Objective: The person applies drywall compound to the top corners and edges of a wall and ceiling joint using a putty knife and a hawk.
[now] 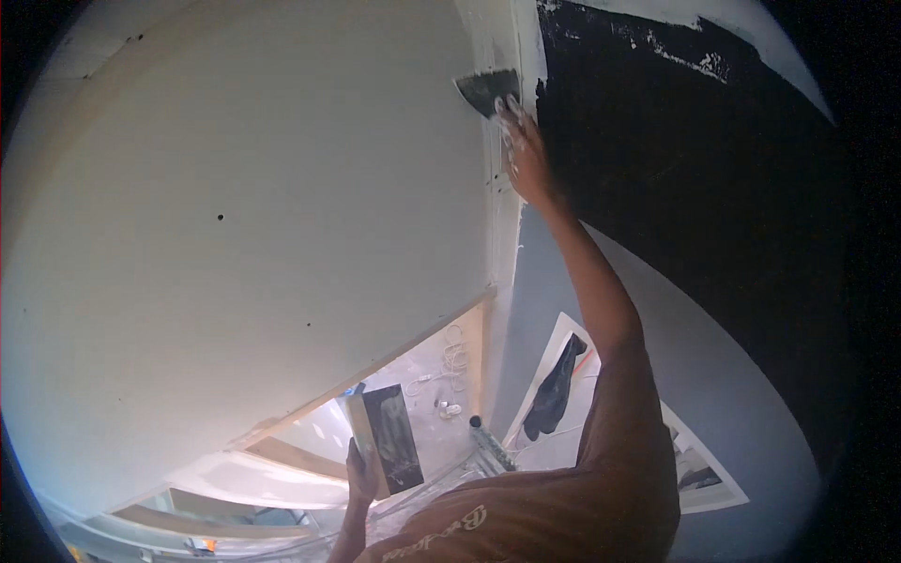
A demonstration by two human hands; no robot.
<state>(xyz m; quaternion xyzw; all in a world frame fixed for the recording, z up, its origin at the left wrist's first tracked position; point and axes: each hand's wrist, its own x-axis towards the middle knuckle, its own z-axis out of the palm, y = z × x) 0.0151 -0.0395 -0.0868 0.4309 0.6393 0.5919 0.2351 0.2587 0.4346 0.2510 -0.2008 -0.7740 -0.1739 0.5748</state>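
High up at the corner joint, my right hand (523, 150) grips a wide taping knife (488, 91), its dark flared blade laid against the pale wallboard. White compound is smeared on the fingers. Down low on the left, my left hand (362, 474) is wrapped around a long mud pan (393, 438) with a pale side and a dark face. What lies inside the pan cannot be made out. A strip of whitish compound (497, 220) runs along the joint beside the knife.
Broad pale wallboard (253, 178) fills the left, with small dark holes. A black-painted surface (694, 150) meets it on the right, above a grey-blue wall (751, 413). Below are a wooden-edged opening (482, 338), a white-framed opening (709, 460) and a coiled cable (455, 357) on the floor.
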